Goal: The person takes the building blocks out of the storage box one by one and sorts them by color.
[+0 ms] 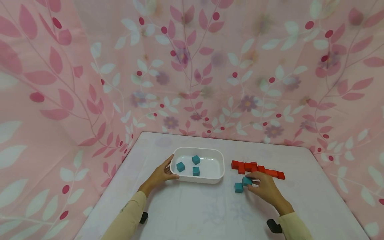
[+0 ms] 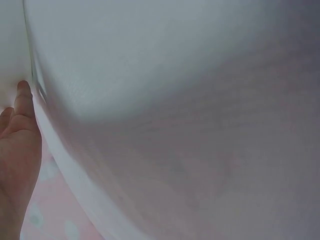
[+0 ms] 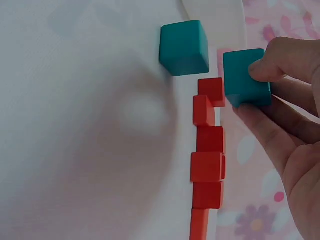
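My left hand (image 1: 159,175) holds the left end of a white rectangular tray (image 1: 216,180), its thumb along the front wall and its fingers around the left side. Inside the tray lie several teal cubes, one at the left (image 1: 180,167), one toward the back (image 1: 196,160) and one near the front (image 1: 196,171). To the right of the tray, my right hand (image 1: 265,188) pinches another teal cube (image 3: 242,75) between thumb and fingers. Just left of that cube, a further teal cube (image 1: 238,187) sits on the table.
A row of several red blocks (image 1: 271,173) stretches over the table right of the tray, just behind my right hand. White cloth covers the table (image 1: 192,213). Pink floral curtains (image 1: 192,66) hang behind it and along both sides.
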A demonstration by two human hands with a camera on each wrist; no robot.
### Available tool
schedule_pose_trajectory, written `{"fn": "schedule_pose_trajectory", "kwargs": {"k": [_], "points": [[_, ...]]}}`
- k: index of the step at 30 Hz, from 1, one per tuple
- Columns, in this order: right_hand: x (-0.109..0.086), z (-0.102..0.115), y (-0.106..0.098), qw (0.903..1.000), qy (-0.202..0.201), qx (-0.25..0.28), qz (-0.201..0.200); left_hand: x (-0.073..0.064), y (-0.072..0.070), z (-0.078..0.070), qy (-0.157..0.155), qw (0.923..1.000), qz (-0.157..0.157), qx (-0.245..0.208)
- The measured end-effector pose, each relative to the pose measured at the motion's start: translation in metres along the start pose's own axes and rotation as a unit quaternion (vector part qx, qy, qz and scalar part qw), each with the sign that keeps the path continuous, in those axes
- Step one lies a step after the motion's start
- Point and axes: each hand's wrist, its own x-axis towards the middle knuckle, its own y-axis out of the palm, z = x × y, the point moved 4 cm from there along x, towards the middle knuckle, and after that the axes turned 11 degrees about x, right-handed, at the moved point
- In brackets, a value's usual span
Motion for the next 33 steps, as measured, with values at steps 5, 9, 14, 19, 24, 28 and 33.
{"fn": "schedule_pose_trajectory", "kwargs": {"k": [5,9,14,19,24,28,33], "points": [[-0.003,-0.01,0.001,0.9992,0.039,0.001,0.012,0.0,0.0,0.0,-0.003,1.0,0.0,-0.005],[-0.004,-0.018,0.005,0.9971,0.073,-0.012,0.018,-0.001,0.0,-0.001,0.001,1.0,0.001,-0.003],[-0.004,-0.024,0.011,0.9948,0.098,-0.012,0.025,-0.001,0.0,-0.001,0.004,0.9999,0.001,-0.01],[-0.005,-0.027,0.014,0.9947,0.099,-0.008,0.027,-0.004,0.0,-0.006,0.004,0.9999,0.004,-0.015],[-0.005,-0.029,0.016,0.9947,0.099,-0.004,0.027,-0.002,0.001,-0.004,0.005,0.9999,0.002,-0.013],[-0.007,-0.032,0.018,0.9934,0.111,0.0,0.027,-0.001,0.001,-0.003,0.009,0.9999,0.006,-0.01],[-0.007,-0.033,0.02,0.9935,0.111,0.001,0.024,-0.001,0.001,-0.002,0.012,0.9999,0.002,0.001]]}}
